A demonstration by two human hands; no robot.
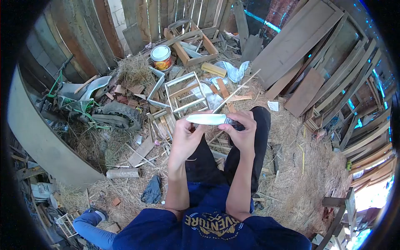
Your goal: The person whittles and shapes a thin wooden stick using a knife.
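Observation:
A knife with a broad shiny blade (210,119) and a dark handle (236,125) lies crosswise in front of me. My right hand (243,135) is wrapped round the handle, with the blade pointing left. The tip of the blade reaches the fingers of my left hand (186,137), which are closed. A long thin wooden stick (235,92) slants from the upper right down behind the blade to my left hand, which appears to grip its near end; the blade and fingers hide that end. Below the hands are my dark-trousered legs (260,141).
Ahead lie a small wooden frame (187,92), a larger wooden box frame (206,46) and a paint bucket (161,57). A motorbike wheel (118,116) and a curved panel (50,137) stand left. Boards (298,39) lean at right. Another person's leg (89,225) shows lower left.

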